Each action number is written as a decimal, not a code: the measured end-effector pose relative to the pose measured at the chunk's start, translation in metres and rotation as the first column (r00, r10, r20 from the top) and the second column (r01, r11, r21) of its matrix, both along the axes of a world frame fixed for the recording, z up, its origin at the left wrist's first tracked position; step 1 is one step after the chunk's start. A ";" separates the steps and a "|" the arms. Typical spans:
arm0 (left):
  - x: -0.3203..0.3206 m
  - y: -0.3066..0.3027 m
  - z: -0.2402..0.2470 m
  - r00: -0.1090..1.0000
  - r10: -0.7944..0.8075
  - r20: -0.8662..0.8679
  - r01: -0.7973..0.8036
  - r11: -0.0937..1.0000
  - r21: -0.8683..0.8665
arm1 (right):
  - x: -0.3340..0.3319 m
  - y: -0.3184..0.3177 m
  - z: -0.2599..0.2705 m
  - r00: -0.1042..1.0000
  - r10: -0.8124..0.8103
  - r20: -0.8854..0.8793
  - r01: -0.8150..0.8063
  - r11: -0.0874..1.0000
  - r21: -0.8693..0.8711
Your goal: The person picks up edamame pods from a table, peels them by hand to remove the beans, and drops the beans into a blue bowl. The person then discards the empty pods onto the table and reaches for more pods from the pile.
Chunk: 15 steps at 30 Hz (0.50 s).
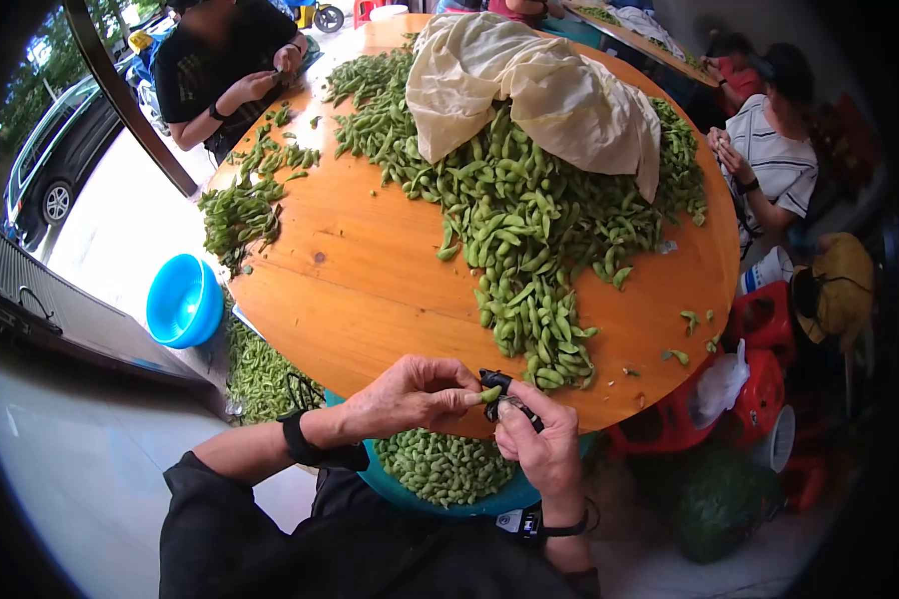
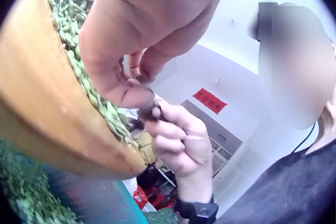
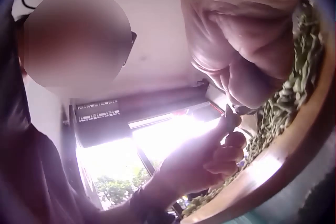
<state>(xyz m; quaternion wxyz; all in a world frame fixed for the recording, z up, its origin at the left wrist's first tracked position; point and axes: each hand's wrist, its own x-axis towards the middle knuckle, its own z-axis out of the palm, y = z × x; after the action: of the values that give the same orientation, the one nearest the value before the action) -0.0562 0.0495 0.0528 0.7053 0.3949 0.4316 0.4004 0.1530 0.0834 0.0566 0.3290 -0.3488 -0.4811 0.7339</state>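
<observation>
Over the table's near edge, my left hand (image 1: 415,394) pinches a green soybean pod (image 1: 490,394) between thumb and fingertips. Facing it, my right hand (image 1: 541,439) curls round a small black tool (image 1: 537,422) with a shiny edge; I cannot tell its kind. Black wrapping (image 1: 493,378) shows by the right index fingertip, right at the pod. A long heap of soybean pods (image 1: 514,215) reaches down the wooden table (image 1: 370,290) towards my hands. Below them, a teal basin (image 1: 375,474) holds many trimmed-looking pods (image 1: 445,464).
A cream cloth (image 1: 529,85) covers the heap's far part. More pods (image 1: 240,215) lie at the table's left, near a person (image 1: 220,80); another person (image 1: 769,150) sits right. A blue basin (image 1: 185,299) stands left, red stools (image 1: 759,399) right.
</observation>
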 end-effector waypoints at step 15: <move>0.024 -0.019 -0.022 0.921 0.202 0.334 -0.159 0.976 -0.149 | 0.009 0.004 -0.014 0.978 0.064 -0.201 -0.097 0.982 -0.164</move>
<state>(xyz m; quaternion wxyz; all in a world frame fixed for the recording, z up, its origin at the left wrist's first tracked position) -0.0320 0.0304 0.0307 0.7527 0.2337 0.3581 0.5006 0.1618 0.0872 0.0429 0.3128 -0.2828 -0.3949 0.8162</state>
